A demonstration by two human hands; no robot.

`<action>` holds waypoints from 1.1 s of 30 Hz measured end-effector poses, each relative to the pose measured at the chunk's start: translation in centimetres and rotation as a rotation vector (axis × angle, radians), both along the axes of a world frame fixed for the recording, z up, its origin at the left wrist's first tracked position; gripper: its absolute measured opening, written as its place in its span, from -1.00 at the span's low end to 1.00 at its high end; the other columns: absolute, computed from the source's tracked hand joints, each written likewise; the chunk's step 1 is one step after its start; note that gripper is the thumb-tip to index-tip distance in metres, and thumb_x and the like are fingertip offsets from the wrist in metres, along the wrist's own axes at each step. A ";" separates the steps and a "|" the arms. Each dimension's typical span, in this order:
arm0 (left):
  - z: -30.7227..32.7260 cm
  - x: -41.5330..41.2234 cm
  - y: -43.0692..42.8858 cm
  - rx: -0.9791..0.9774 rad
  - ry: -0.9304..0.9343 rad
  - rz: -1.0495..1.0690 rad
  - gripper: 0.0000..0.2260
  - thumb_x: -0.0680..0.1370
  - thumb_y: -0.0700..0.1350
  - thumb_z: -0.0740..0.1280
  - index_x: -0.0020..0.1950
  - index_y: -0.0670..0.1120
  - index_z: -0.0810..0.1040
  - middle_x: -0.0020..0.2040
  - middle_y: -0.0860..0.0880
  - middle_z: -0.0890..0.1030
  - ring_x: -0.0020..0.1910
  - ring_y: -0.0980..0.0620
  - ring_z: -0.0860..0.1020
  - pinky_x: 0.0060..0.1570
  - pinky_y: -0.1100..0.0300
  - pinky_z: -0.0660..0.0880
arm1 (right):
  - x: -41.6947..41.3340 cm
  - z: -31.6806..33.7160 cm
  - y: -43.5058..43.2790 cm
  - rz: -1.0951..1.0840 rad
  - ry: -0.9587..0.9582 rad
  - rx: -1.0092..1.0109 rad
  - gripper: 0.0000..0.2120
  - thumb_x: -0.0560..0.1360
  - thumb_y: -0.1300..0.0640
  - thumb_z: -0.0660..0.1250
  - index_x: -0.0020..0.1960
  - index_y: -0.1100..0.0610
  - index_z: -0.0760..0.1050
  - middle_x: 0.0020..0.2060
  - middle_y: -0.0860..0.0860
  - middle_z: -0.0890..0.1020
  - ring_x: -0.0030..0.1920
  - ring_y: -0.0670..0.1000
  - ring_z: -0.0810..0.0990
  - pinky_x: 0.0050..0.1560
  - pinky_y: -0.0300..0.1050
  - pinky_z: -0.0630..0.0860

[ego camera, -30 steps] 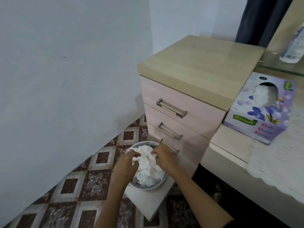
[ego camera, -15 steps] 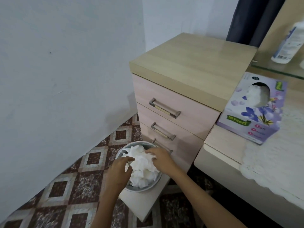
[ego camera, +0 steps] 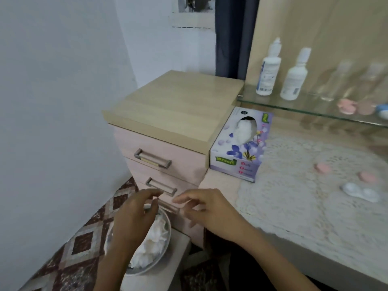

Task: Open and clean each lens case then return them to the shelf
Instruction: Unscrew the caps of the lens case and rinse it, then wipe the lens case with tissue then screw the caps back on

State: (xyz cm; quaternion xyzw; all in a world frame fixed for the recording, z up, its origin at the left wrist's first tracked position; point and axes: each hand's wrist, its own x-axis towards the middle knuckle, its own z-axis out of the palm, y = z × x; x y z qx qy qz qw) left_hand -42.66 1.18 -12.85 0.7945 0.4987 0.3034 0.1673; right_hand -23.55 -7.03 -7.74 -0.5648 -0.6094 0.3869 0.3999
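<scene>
Left hand (ego camera: 134,215): fingers (ego camera: 151,193) loosely curved and apart, holding nothing; motion blur hides finer detail. Right hand (ego camera: 210,208): fingers (ego camera: 184,200) likewise relaxed and apart, holding nothing. The fingertips of the two hands point toward each other and are near but not touching. Directly below the left fingers sits a bowl (ego camera: 167,238) filled with crumpled white tissue (ego camera: 152,242); the bowl rests on a low pale surface (ego camera: 168,271). Just behind both sets of fingers is the front of the drawer unit (ego camera: 174,101), with the lowest drawer handle (ego camera: 168,206) showing in the gap between them. Beyond the right fingers and to their right, a tissue box (ego camera: 237,152) stands against the side of the drawer unit. Well to the right of the right fingers, a white lens case (ego camera: 361,193) lies open on the lace mat (ego camera: 294,196), with two pink caps (ego camera: 322,168) (ego camera: 367,177) just beyond it, apart from the case. Higher up and farther right of the right fingers, the glass shelf (ego camera: 294,106) carries two white bottles (ego camera: 268,70) (ego camera: 295,78) and further lens cases: one pink (ego camera: 346,106), one brownish (ego camera: 366,107), and one blue-and-white (ego camera: 383,110) at the frame edge. Whether the shelf cases are open or closed cannot be determined.
</scene>
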 end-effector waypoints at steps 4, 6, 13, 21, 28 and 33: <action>3.9 5.5 -1.8 0.130 -0.124 -0.099 -0.83 0.50 -0.07 0.28 0.01 0.14 0.61 -0.08 0.26 0.60 -0.15 0.24 0.51 -0.22 0.38 0.41 | 5.1 2.4 -3.5 -0.100 0.018 0.045 -0.77 0.48 0.30 0.36 0.02 0.02 0.63 -0.07 -0.05 0.69 -0.19 -0.15 0.61 -0.17 -0.34 0.52; 5.1 8.2 -2.6 0.148 -0.177 -0.153 -0.81 0.49 0.00 0.22 -0.02 0.15 0.61 -0.08 0.25 0.62 -0.14 0.23 0.54 -0.19 0.31 0.47 | 7.9 2.9 -5.1 -0.185 0.036 0.055 -0.73 0.47 0.35 0.34 0.00 0.02 0.64 -0.12 -0.05 0.69 -0.21 -0.08 0.62 -0.24 -0.29 0.53; 6.8 17.3 -5.8 0.194 -0.184 -0.321 -0.77 0.48 0.04 0.18 -0.07 0.12 0.64 -0.10 0.26 0.63 -0.21 0.27 0.51 -0.25 0.37 0.45 | 17.7 2.9 -10.5 -0.478 -0.158 0.145 -0.74 0.45 0.30 0.41 -0.04 -0.05 0.63 -0.10 -0.16 0.67 -0.17 -0.14 0.58 -0.27 -0.36 0.43; 6.4 26.7 -8.9 0.058 -0.120 -0.598 -0.83 0.50 -0.04 0.29 0.04 0.09 0.61 -0.08 0.21 0.62 -0.06 0.24 0.52 -0.11 0.21 0.50 | 25.6 1.7 -15.2 -0.733 -0.348 0.154 -0.71 0.36 0.30 0.47 -0.03 -0.04 0.61 -0.05 -0.13 0.61 -0.15 -0.11 0.51 -0.22 -0.41 0.35; 6.2 32.9 -11.3 0.062 0.105 -0.652 -0.67 0.55 0.11 0.28 0.30 0.11 0.47 0.14 0.19 0.53 0.15 0.17 0.40 -0.08 0.33 0.31 | 27.9 -0.1 -16.2 -0.790 -0.366 0.133 -0.75 0.38 0.18 0.48 0.04 0.03 0.62 -0.06 -0.08 0.59 -0.09 -0.09 0.49 -0.12 -0.21 0.38; 5.3 34.6 -11.4 0.098 0.166 -0.653 -0.70 0.55 0.13 0.26 0.27 0.14 0.49 0.14 0.17 0.48 0.16 0.14 0.37 -0.12 0.28 0.31 | 28.3 -1.2 -16.1 -0.792 -0.317 0.193 -0.79 0.39 0.15 0.49 0.02 0.04 0.64 -0.13 -0.08 0.62 -0.09 0.00 0.52 -0.07 -0.10 0.45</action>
